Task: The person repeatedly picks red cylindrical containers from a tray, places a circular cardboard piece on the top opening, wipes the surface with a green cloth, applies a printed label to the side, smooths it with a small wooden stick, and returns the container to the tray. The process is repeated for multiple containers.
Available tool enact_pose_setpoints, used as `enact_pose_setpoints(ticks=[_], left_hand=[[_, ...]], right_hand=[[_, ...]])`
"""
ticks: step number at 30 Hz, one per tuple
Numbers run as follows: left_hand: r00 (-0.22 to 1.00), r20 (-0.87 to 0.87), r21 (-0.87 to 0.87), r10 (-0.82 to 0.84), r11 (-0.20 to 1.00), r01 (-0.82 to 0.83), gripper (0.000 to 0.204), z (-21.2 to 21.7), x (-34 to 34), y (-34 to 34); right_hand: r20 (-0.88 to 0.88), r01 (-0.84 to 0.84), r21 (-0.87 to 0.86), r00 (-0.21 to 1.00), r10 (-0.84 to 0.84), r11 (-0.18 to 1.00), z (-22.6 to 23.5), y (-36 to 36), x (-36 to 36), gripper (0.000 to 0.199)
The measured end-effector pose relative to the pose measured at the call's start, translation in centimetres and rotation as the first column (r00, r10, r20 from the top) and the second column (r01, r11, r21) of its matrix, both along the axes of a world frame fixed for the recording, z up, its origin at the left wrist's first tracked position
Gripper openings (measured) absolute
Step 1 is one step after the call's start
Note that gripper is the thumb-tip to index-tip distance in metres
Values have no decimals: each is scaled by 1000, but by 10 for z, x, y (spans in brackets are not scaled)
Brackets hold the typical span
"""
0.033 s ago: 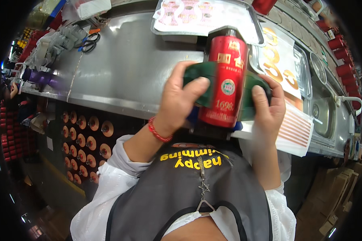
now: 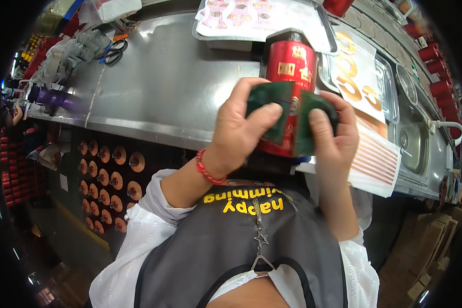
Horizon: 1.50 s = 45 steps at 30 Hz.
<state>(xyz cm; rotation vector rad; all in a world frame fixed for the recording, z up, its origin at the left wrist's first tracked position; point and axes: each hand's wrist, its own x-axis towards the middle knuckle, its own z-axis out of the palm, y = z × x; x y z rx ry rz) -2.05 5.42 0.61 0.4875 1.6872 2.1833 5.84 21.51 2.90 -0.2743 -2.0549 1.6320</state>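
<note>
A red bottle (image 2: pixel 295 57) with gold lettering lies on its back in a dark holder (image 2: pixel 315 61) at the bench's near edge, its neck pointing away from me. My left hand (image 2: pixel 241 123) grips a dark green pad (image 2: pixel 268 95), thumb on top. Another green pad (image 2: pixel 305 138) is gripped by my right hand (image 2: pixel 336 136). Both pads lie over the bottle's front, and only a narrow red strip shows between them. Most of the label's middle is hidden beneath the pads.
Beyond the bottle is a metal tray (image 2: pixel 203 35) with printed label sheets. To the right lie a sheet of gold crescent labels (image 2: pixel 348 69), a copper-striped sheet (image 2: pixel 374 159) and a sink (image 2: pixel 418 154). Scissors (image 2: pixel 115 54) rest at the far left. Several bottles (image 2: pixel 103 177) are stacked below the bench.
Both pads have moved inward from the bottle's sides onto its front, nearly meeting. My left hand has shifted right and my right hand slightly left. The bottle stays in its holder.
</note>
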Motion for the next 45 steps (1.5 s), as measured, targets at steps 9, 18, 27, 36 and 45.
enact_pose_setpoints(ticks=[9,18,27,36,45], left_hand=[[984,-175,-133,-22,991,-1,31,-6,29,-12],[977,-215,-88,-2,996,-17,26,1,21,-5],[990,-142,-44,-6,999,0,28,8,-36,22],[1000,-6,21,-25,999,25,30,6,-59,32],[975,221,149,24,987,-58,32,-22,-60,19]], right_hand=[[3,4,175,1000,-4,985,-4,-23,22,28],[-10,-10,279,1000,14,960,-4,-16,16,28],[4,20,272,1000,-22,962,5,16,-38,23],[68,-14,82,998,8,997,1,34,-66,25],[64,165,377,977,-203,911,-5,73,-72,25]])
